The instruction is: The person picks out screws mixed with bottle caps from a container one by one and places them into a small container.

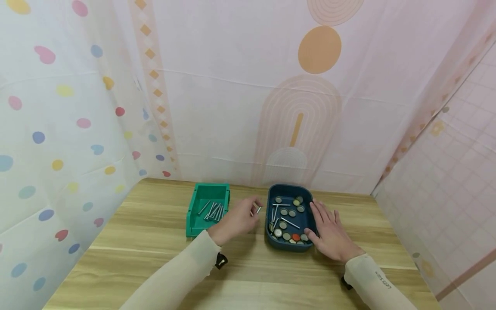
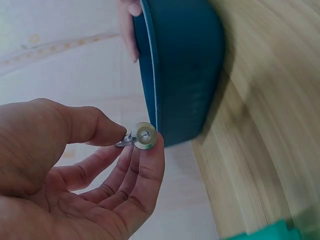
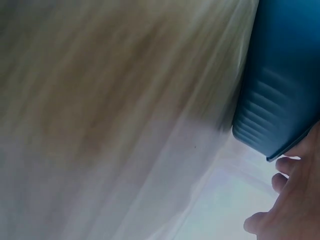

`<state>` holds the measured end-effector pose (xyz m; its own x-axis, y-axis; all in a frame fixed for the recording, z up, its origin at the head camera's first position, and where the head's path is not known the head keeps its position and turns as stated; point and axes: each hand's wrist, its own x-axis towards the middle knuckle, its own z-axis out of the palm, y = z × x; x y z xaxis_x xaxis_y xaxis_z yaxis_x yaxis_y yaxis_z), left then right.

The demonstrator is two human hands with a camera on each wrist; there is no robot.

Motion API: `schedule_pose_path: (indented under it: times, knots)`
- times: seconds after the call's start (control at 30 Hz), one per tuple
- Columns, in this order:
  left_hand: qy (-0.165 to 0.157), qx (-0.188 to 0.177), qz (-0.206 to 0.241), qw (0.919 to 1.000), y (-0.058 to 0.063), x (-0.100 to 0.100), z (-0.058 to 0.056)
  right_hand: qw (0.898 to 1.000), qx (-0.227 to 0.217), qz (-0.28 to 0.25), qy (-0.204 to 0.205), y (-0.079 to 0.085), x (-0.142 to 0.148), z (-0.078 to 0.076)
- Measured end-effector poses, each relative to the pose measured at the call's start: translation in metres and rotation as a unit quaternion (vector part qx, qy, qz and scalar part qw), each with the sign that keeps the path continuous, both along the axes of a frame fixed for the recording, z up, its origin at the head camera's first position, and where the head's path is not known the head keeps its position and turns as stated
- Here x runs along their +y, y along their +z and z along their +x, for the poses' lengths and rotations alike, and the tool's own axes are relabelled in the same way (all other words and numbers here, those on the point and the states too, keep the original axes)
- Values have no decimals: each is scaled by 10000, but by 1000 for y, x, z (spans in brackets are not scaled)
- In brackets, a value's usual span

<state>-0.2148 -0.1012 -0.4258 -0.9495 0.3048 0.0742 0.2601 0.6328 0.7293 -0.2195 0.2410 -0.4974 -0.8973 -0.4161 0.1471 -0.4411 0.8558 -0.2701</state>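
My left hand pinches a bolt between thumb and fingertips, its round socket head facing the left wrist camera. The hand is between a green bin and a dark blue tub. Several long bolts lie in the green bin. Inside the tub are bottle caps, one of them an orange cap, and a few bolts. On the tub's right rim rests my right hand, fingers extended along the edge and thumb over the near right side.
Both containers stand on a wood-grain table, toward its back edge. A patterned curtain hangs behind, and more printed cloth closes off the right side.
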Motion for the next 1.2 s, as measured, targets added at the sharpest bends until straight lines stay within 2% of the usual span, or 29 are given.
schedule_pose_path:
  times: [0.17,0.3,0.5,0.73,0.9,1.0,1.2]
  knots:
    - [270,409,-105,9987,-4,-22,1,9997,194,119,75,0,-1,0]
    - [407,426,-116,9982,-5,-40,5,9995,238,155,130,1,-2,0]
    - [591,459,-98,9971,0,-65,8,9995,231,190,111,2,-2,-1]
    - [852,353,-237,9955,2,-88,4,9992,280,285,61,3,-3,0]
    - [1011,488,-300,9932,-1,-104,-2,9984,363,442,-13,5,-3,-1]
    - [1062,447,-271,9930,-4,-113,-6,9979,390,524,-51,6,-3,0]
    - [1188,38,-312,9924,-10,-126,-9,9977,369,565,-36,9,0,1]
